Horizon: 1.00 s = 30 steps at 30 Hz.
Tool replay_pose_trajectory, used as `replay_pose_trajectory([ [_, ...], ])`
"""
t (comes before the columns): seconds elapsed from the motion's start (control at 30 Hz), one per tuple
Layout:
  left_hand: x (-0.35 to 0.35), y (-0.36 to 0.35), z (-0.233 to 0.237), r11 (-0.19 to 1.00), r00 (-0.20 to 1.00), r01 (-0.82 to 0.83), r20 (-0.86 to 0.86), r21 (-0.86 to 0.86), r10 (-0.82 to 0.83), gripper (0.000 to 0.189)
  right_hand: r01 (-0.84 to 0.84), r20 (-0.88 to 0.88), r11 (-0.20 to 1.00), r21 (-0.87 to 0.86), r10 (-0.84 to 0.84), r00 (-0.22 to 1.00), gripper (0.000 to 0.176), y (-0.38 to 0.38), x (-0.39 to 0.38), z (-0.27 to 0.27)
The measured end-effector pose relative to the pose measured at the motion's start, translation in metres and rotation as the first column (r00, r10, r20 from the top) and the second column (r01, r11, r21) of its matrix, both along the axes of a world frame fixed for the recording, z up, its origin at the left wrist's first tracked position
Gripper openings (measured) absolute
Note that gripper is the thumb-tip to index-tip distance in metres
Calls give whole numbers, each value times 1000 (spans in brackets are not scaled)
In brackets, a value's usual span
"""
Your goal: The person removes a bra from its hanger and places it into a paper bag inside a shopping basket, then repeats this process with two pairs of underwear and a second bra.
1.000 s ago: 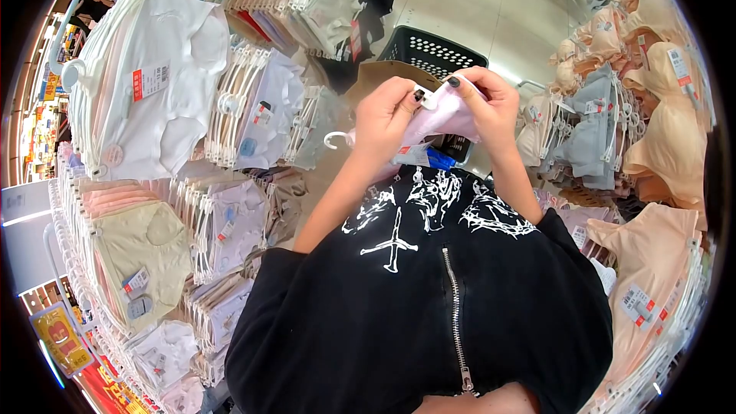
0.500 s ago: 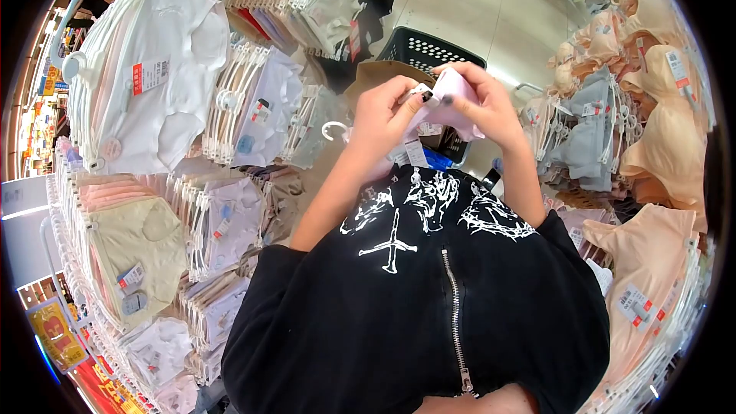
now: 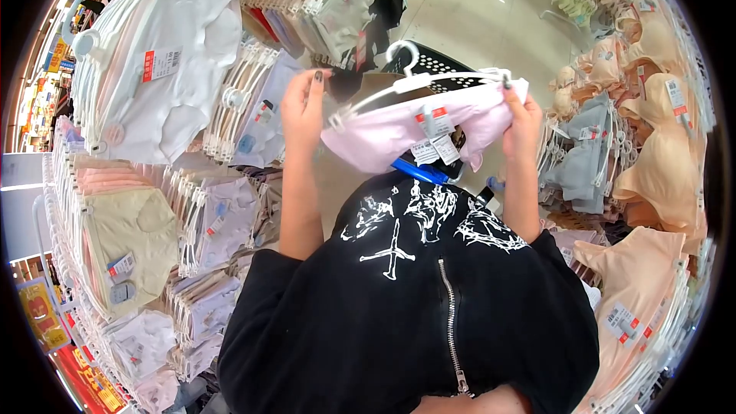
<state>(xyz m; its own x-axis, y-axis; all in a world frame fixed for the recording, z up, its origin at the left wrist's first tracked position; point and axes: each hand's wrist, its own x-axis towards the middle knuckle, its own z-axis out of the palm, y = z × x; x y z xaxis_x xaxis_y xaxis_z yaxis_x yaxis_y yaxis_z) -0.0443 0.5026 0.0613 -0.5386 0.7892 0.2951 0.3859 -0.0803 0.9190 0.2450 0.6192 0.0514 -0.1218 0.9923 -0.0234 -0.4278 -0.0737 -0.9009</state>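
A pale pink garment [image 3: 376, 132] hangs from a white hanger [image 3: 402, 83] in front of my chest, its hook pointing up and away from me. White paper tags [image 3: 435, 150] dangle at the garment's middle. At the hanger's right end, my right hand [image 3: 523, 119] pinches the hanger and cloth between thumb and fingers. My left hand [image 3: 304, 103] is raised just beyond the left end, apart from the garment; its fingers look bent, and whether they hold anything is unclear.
Racks of hanging briefs [image 3: 165, 69] line the left side. Bras on hangers [image 3: 659, 146] fill the right. A dark perforated basket [image 3: 445, 69] stands on the floor behind the garment, with a brown item [image 3: 376, 86] in it. Something blue [image 3: 419, 171] lies near my chest.
The pink garment, earlier bunched between both hands, is now spread along its hanger. My hands have moved apart, the left one leftward and off the cloth. The hanger's hook has swung up.
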Motion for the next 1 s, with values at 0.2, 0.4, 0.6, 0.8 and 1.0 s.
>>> replay_pose_trajectory([
  [0.2,-7,-14,-21,978,933,198,319,-65,-168,22,111,-168,985,-135,-133,977,19,15,16,-16],
  [0.4,4,-7,4,973,922,-11,379,232,-80,14,-29,-105,995,-93,19,994,28,14,14,-18],
  [0.6,12,0,68,913,986,72,109,402,-126,9,-233,244,972,-14,229,942,31,17,5,-36],
  [0.8,36,17,86,888,951,295,-20,353,-309,5,-255,497,639,726,-230,837,32,-31,-64,61],
  [1.0,48,14,95,896,939,323,14,307,-343,6,-429,423,705,564,199,884,27,-39,-91,87],
])
